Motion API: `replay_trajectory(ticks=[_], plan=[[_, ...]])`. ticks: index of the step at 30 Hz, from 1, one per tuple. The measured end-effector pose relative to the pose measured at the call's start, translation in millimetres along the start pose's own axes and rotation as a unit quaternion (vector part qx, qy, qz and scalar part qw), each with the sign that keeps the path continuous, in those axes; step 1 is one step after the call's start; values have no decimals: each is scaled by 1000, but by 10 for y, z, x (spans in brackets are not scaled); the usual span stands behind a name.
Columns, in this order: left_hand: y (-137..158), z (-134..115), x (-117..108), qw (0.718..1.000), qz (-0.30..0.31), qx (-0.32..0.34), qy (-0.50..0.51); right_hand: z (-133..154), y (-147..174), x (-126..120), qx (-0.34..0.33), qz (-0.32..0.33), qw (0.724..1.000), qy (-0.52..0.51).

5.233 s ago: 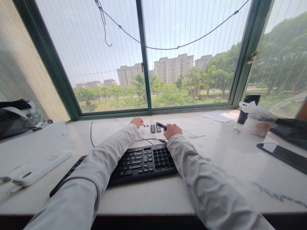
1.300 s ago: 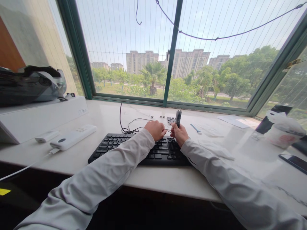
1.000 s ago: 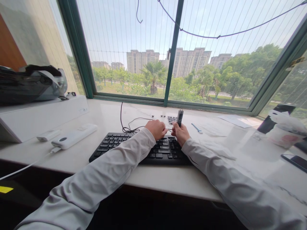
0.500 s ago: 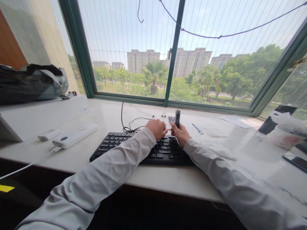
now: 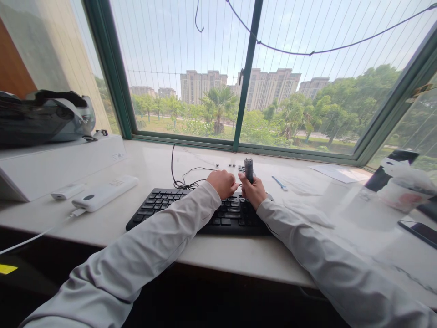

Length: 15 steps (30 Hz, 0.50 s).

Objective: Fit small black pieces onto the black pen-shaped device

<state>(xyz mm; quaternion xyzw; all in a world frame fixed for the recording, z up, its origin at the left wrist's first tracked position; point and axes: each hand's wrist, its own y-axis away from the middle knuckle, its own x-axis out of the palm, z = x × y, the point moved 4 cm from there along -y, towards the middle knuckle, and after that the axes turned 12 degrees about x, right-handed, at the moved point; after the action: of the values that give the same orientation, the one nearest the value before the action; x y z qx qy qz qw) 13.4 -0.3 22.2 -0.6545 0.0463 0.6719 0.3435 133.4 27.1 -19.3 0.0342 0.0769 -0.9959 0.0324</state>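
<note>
A black keyboard [image 5: 160,202], with a cable coiled behind it, lies in front of me on the counter. My left hand [image 5: 222,183] is closed over its back middle part, with the fingers curled down. Whatever those fingertips hold, if anything, is hidden. Just to the right, my right hand [image 5: 254,189] is closed round a short dark tool [image 5: 249,170] that points upward and has small prongs at its top. The two hands are close together above the keys. Behind them stand several loose keycaps [image 5: 232,165], with a further group partly hidden by the tool.
A slim blue tool [image 5: 280,183] and clear plastic wrapping [image 5: 309,214] lie to the right. Further right are a phone [image 5: 419,232], papers [image 5: 341,173] and a bagged cup [image 5: 403,191]. On the left are a white power bank [image 5: 105,193] and a white box [image 5: 61,164].
My right hand has shifted slightly left, and the dark tool in it has tipped so its pronged top turns more toward me. My left hand stays almost where it was.
</note>
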Motion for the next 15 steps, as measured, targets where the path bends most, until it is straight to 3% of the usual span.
replay_trajectory(ticks=[5,15], plan=[[-5,-11,13,1000,6,2,10,-36,-57,-27,10,-50,998,-27],[-5,-22,47,999,-6,29,37,-68,-84,-82,-45,-78,995,32]])
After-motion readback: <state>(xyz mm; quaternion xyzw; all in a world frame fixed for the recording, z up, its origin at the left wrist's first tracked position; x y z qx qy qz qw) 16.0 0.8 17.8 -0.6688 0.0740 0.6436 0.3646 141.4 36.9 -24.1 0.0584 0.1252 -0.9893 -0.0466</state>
